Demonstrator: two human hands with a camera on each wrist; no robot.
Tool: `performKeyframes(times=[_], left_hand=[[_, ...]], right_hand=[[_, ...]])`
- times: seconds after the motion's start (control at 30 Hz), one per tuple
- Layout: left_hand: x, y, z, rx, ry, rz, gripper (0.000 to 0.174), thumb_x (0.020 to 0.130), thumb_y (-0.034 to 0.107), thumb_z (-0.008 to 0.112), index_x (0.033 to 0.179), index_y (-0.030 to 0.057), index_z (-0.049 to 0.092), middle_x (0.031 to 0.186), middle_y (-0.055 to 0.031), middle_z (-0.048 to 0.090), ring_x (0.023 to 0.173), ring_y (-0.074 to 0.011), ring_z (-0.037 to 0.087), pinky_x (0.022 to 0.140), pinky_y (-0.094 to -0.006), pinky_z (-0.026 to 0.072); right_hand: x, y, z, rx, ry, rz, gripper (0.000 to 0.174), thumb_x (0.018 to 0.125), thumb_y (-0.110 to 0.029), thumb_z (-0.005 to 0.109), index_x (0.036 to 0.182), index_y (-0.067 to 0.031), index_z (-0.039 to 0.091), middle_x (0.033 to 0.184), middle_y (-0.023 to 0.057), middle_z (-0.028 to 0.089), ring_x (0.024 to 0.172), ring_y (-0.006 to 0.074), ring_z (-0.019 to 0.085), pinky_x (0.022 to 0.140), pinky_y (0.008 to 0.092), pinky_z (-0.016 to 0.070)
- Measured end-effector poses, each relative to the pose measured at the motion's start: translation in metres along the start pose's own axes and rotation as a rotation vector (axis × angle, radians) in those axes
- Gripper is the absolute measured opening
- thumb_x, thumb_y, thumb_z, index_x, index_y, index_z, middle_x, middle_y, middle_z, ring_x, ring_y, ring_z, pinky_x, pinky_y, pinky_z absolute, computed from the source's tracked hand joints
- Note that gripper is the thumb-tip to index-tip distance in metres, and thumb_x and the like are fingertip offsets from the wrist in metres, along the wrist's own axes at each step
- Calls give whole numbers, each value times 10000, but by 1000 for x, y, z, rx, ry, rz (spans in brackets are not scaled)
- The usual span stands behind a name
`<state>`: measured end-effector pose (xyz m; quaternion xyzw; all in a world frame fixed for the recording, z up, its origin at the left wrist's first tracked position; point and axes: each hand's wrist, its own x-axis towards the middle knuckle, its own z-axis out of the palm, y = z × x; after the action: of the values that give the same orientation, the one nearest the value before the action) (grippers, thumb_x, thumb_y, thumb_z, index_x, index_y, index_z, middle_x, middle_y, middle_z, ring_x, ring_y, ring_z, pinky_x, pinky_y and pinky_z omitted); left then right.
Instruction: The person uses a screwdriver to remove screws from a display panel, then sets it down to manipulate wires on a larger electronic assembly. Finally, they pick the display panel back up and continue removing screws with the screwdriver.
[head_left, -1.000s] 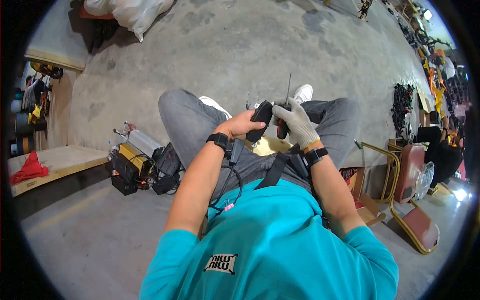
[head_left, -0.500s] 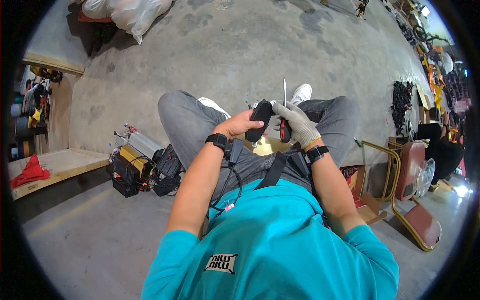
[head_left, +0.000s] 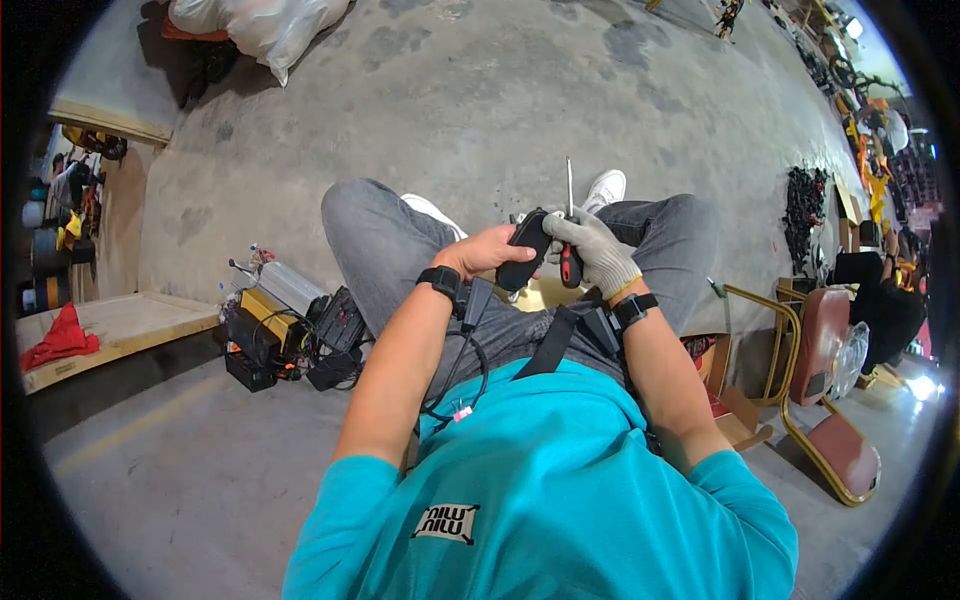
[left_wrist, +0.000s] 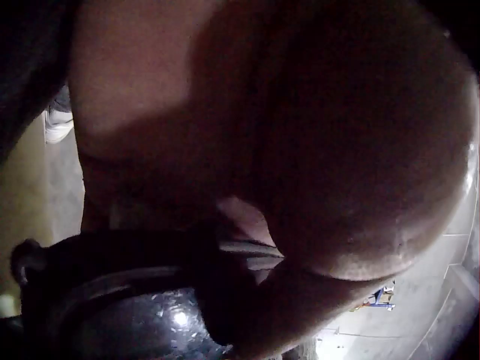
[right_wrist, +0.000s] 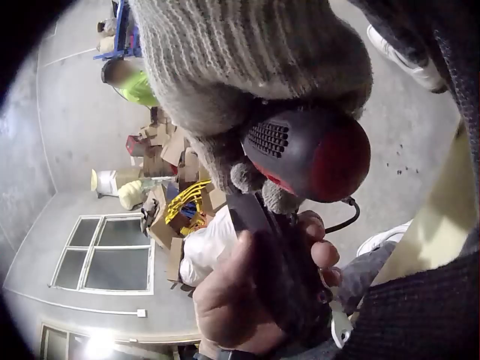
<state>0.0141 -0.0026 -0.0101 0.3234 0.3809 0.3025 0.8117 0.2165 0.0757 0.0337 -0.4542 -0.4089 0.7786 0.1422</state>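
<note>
My bare left hand (head_left: 485, 249) grips a long, rounded black housing (head_left: 524, 250) between thumb and fingers, above the lap. My right hand (head_left: 598, 254), in a knitted work glove, holds a screwdriver (head_left: 570, 266) by its red and black handle, the shank pointing away from the body. In the right wrist view, the gloved fingertips (right_wrist: 281, 199) come right to the near end of the housing (right_wrist: 281, 274), beside the screwdriver handle (right_wrist: 322, 154). The left wrist view is dark; the hand (left_wrist: 330, 150) fills most of it, over a glossy black surface (left_wrist: 142, 322).
A yellowish seat (head_left: 545, 293) shows between the legs. Left on the floor lies a pile of electronic boxes and cables (head_left: 290, 325), near a low wooden platform (head_left: 140, 315). An overturned chair (head_left: 830, 390) and a cardboard box (head_left: 740, 415) are at right.
The screwdriver has turned so its red side faces up and its shank leans slightly left. The left hand and the black housing have shifted a little right, with the housing tilting.
</note>
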Motion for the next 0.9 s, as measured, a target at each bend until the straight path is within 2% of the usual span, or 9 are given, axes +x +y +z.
performKeyframes(times=[0.1, 0.17, 0.27, 0.37, 0.53, 0.9], left_hand=[[3, 2, 3, -17, 75, -13, 355, 967, 268, 666, 1196, 6, 593, 1042, -58, 685, 949, -151, 664, 862, -299, 526], [7, -3, 2, 54, 200, 90, 383, 972, 303, 663, 1201, 1, 608, 1012, -23, 686, 916, -113, 639, 835, -279, 519], [9, -7, -1, 34, 222, 93, 367, 975, 291, 662, 1194, -1, 628, 1015, -6, 680, 899, -97, 620, 823, -267, 511], [9, -11, -4, 51, 234, 130, 346, 978, 281, 656, 1180, 1, 637, 1007, -9, 682, 885, -96, 623, 814, -267, 513], [7, -9, -7, 98, 311, 152, 296, 985, 264, 643, 1098, -10, 639, 954, -29, 690, 819, -98, 636, 736, -265, 531], [10, -13, -12, 54, 305, 180, 293, 989, 234, 634, 1145, -15, 620, 989, -36, 680, 851, -106, 644, 770, -268, 536]], right_hand=[[2, -1, -1, -42, 18, -23, 310, 907, -199, 683, 1112, 19, 601, 853, 46, 642, 697, 106, 607, 635, 254, 507], [3, 0, 0, -70, 31, -31, 314, 903, -201, 688, 1110, 19, 602, 844, 42, 633, 687, 102, 596, 629, 249, 498], [-1, 1, 1, 60, 30, -24, 316, 889, -205, 709, 1095, 12, 607, 831, 39, 616, 670, 97, 580, 620, 243, 480], [5, 6, -2, 84, 28, -41, 330, 885, -212, 718, 1108, 3, 605, 825, 35, 610, 674, 103, 581, 622, 248, 484], [5, 6, -3, 114, 44, -16, 329, 885, -223, 727, 1109, -15, 604, 837, 25, 604, 699, 108, 575, 630, 258, 484], [3, 6, -1, 61, 19, 7, 330, 904, -246, 711, 1108, -9, 605, 850, 15, 589, 701, 90, 555, 624, 252, 476]])
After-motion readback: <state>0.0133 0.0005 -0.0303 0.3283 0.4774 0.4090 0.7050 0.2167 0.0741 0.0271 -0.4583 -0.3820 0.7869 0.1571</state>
